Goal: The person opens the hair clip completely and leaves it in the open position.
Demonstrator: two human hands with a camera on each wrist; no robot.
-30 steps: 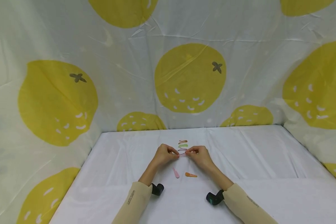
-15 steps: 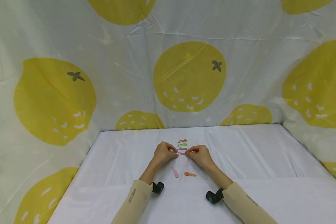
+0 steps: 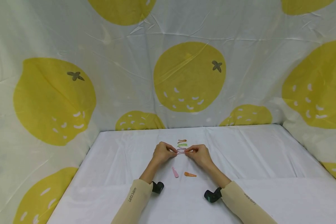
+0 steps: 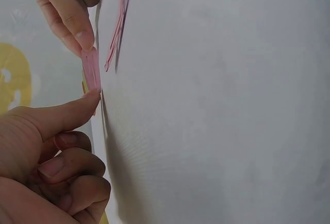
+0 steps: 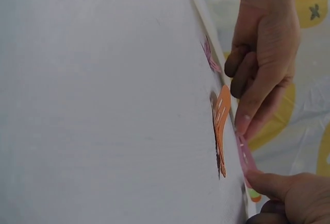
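Note:
Both hands meet over the middle of the table, one at each end of a pink snap hair clip point(image 4: 91, 70). My left hand point(image 3: 162, 151) pinches its left end between thumb and fingers. At the right end, the thumb and fingertips of my right hand point(image 3: 200, 154) hold it. Just beyond it lies a purplish hair clip point(image 3: 181, 148), then a green one point(image 3: 182, 145) and an orange-brown one point(image 3: 182, 141), stacked in a column. Nearer the body are another pink hair clip point(image 3: 175, 172), slanted, and an orange hair clip point(image 5: 223, 112) lying sideways.
A white cloth point(image 3: 123, 155) with creases covers the table. Behind it and at the sides hangs a pale curtain point(image 3: 134, 77) printed with yellow fruit. Black wrist cameras point(image 3: 158, 188) stick out from both beige sleeves point(image 3: 134, 199).
Both hands have edged slightly back toward the column of hair clips, the pink one still between them. The other hair clips lie where they were.

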